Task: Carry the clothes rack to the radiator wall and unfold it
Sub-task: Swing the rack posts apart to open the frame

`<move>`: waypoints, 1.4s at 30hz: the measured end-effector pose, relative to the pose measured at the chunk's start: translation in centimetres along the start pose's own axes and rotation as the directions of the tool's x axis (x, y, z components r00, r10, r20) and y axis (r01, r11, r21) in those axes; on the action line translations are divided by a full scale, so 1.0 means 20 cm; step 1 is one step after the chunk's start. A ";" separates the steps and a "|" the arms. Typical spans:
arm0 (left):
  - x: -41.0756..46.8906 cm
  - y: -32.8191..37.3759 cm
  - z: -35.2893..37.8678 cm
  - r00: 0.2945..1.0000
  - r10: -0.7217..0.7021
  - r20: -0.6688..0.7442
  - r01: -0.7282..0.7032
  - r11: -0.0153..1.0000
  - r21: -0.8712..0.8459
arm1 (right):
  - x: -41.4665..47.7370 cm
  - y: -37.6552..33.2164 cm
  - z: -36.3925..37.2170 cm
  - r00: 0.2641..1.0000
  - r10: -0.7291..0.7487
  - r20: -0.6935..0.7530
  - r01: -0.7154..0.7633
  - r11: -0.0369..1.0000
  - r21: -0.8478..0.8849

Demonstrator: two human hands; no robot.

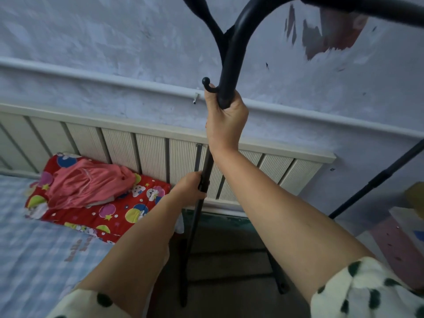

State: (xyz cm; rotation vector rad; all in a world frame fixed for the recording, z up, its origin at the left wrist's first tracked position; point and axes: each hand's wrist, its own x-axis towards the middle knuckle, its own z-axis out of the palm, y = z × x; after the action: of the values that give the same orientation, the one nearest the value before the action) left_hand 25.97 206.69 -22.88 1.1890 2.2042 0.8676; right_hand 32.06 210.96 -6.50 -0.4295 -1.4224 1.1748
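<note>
While both hands clench it, black tubular metal clothes rack [229, 65] stands near-upright, long axis 12-to-6, before white ribbed radiator [151, 154]. Right hand [226, 118] grips at 12, left hand [191, 185] lower, toward 6; floor below.

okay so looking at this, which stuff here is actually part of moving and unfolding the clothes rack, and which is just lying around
Part of the job:
black clothes rack
right hand, gripping its upper tube
left hand, gripping the lower pole
radiator on the wall

Just lying about:
red patterned pillow
pink garment on the pillow
checked bedsheet
boxes at right
</note>
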 end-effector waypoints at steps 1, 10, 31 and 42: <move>0.02 0.00 -0.01 1.000 -0.013 -0.011 0.014 1.000 0.003 | 0.02 0.01 0.01 1.000 -0.016 0.006 0.016 1.000 0.003; 0.20 -0.01 -0.03 0.999 -0.033 -0.026 0.035 0.998 0.054 | 0.17 0.13 0.05 0.999 -0.026 0.031 0.025 0.999 0.041; 0.44 -0.02 -0.10 0.997 -0.031 -0.071 0.035 0.998 0.055 | 0.38 0.28 0.14 0.997 -0.047 0.066 0.046 0.999 0.016; 0.53 -0.03 -0.12 0.993 -0.023 -0.117 0.031 0.997 0.067 | 0.46 0.35 0.20 0.997 -0.049 0.062 0.048 0.999 0.007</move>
State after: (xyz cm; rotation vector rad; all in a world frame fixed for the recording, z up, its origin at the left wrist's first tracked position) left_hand 18.59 214.83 -22.92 1.1645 2.3555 0.8767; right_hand 23.62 219.87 -6.60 -0.3553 -1.4753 1.1614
